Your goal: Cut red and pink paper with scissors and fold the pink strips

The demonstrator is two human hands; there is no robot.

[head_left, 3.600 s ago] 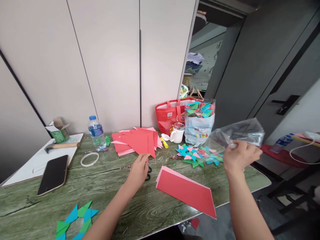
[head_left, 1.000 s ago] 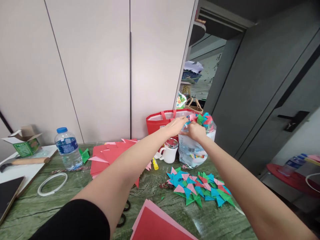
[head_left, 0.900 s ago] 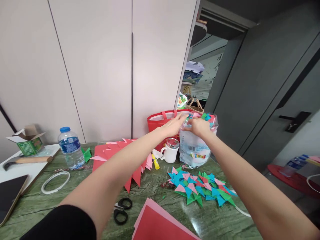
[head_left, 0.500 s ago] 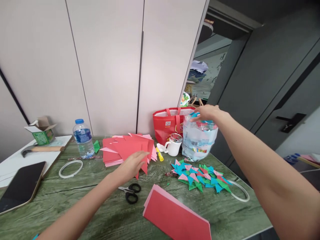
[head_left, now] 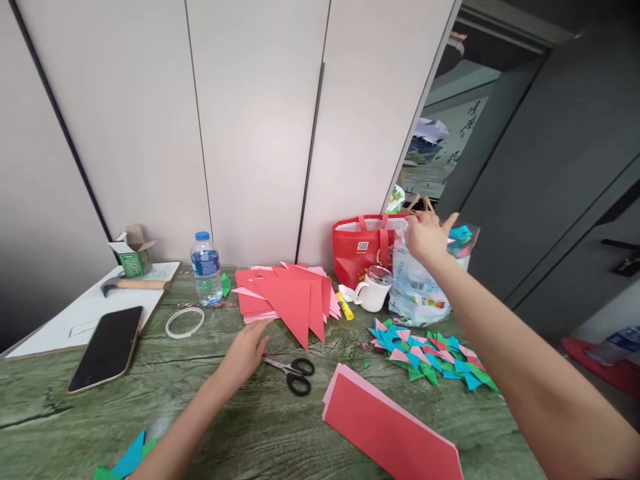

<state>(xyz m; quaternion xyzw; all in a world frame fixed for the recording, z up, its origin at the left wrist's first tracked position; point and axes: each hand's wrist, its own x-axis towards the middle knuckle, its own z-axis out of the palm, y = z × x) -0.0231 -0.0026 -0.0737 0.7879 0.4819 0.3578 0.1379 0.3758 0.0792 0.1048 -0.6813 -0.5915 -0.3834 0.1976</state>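
My right hand [head_left: 430, 235] is raised at the rim of the clear plastic bag [head_left: 417, 283], with thumb and fingers spread. Blue pieces show inside the bag. My left hand [head_left: 245, 353] is above the table, its fingers stretched forward and nothing seen in them. Just right of it lie black-handled scissors [head_left: 295, 377]. Beyond its fingertips is a pile of red and pink cut paper [head_left: 285, 300]. A stack of red and pink paper sheets [head_left: 393, 427] lies at the front. Folded paper pieces in blue, green, pink and red [head_left: 430, 357] form a heap under my right forearm.
Behind stand a red tote bag [head_left: 357, 253], a white lidded mug [head_left: 374, 293], a yellow glue stick [head_left: 345, 307] and a water bottle [head_left: 206, 273]. At left are a white ring [head_left: 185, 323], a phone [head_left: 107, 350], a hammer [head_left: 135, 284] and a small green box [head_left: 134, 259].
My left hand has drawn back from the red paper pile toward the table's front left. My right hand has stayed at the plastic bag, its fingers now more spread. The view has swung left.
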